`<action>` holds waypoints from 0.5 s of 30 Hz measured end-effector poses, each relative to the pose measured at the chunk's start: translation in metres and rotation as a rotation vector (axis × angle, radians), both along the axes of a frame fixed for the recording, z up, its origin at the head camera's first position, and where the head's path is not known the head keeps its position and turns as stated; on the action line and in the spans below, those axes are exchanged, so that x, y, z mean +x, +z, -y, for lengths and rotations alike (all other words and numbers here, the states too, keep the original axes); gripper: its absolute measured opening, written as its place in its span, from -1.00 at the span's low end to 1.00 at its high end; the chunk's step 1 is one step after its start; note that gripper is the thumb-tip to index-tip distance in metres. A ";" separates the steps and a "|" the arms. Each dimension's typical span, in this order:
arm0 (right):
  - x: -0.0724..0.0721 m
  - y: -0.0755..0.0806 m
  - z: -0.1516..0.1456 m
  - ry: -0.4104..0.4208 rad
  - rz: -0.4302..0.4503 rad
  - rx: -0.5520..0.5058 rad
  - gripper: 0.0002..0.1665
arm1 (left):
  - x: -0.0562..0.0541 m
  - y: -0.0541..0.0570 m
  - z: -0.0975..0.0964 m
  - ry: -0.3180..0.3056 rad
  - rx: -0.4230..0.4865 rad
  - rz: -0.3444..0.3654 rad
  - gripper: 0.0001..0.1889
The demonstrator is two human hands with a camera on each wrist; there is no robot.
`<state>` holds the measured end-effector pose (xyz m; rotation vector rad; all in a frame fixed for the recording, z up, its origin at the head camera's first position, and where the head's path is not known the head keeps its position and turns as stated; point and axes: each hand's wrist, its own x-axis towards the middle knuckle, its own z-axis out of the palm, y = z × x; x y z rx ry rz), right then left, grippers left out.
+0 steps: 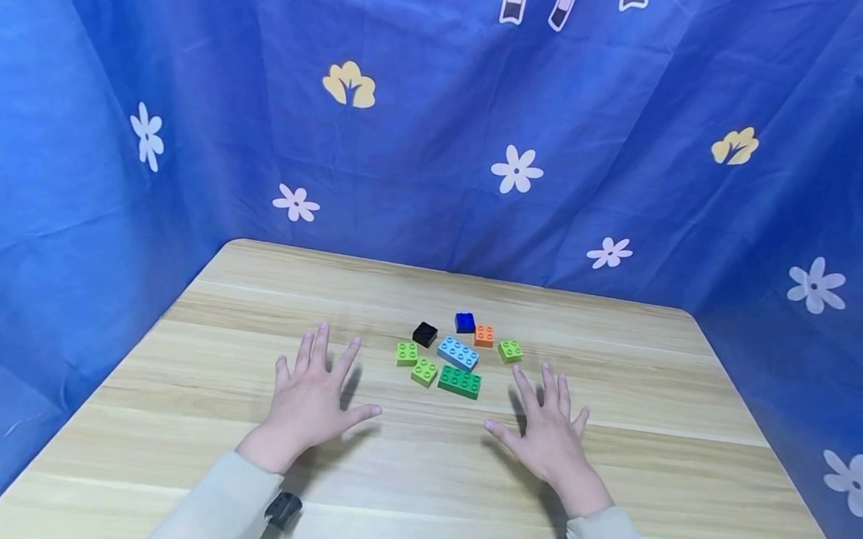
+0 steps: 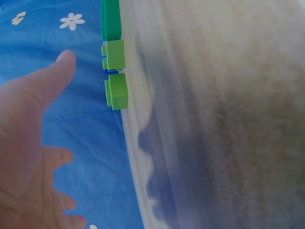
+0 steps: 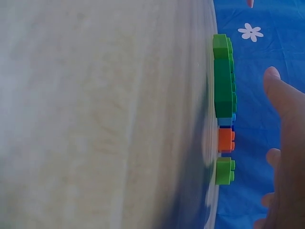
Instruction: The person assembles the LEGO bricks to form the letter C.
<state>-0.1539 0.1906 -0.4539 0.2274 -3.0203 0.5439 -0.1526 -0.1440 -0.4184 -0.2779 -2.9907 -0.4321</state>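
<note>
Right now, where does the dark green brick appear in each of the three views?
Head: dark green brick, below centre.
Left wrist: dark green brick, cut off at the top edge, left of centre.
Right wrist: dark green brick, right of centre.
Shared landmark: blue curtain.

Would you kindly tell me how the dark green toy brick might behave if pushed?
The dark green toy brick would probably slide rather than roll, given its flat, boxy sides. Lying low and long, it seems unlikely to tip. Its plastic look suggests a stiff, light piece.
</note>
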 end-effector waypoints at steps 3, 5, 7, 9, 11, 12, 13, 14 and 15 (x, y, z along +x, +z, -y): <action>-0.001 -0.001 -0.001 0.000 -0.007 -0.001 0.11 | -0.001 0.000 -0.001 -0.003 0.007 0.006 0.03; -0.002 -0.001 -0.001 0.001 -0.012 -0.002 0.11 | -0.002 0.000 -0.002 -0.010 0.015 0.009 0.04; -0.003 -0.001 -0.001 0.003 -0.018 -0.004 0.12 | -0.003 0.000 -0.002 -0.020 0.023 0.014 0.04; -0.004 -0.002 -0.002 0.006 -0.026 -0.008 0.13 | -0.005 -0.002 -0.003 -0.034 0.034 0.017 0.04; -0.006 -0.002 -0.002 0.010 -0.037 -0.011 0.14 | -0.008 -0.003 -0.004 -0.048 0.041 0.015 0.05; -0.007 -0.003 -0.002 0.013 -0.042 -0.015 0.15 | -0.009 -0.004 -0.005 -0.056 0.046 0.013 0.05; -0.008 -0.003 -0.003 0.015 -0.045 -0.018 0.15 | -0.011 -0.005 -0.005 -0.065 0.051 0.009 0.05; -0.009 -0.003 -0.003 0.018 -0.050 -0.021 0.16 | -0.013 -0.006 -0.006 -0.073 0.057 0.004 0.05; -0.010 -0.003 -0.003 0.020 -0.054 -0.024 0.16 | -0.014 -0.007 -0.007 -0.082 0.061 -0.003 0.04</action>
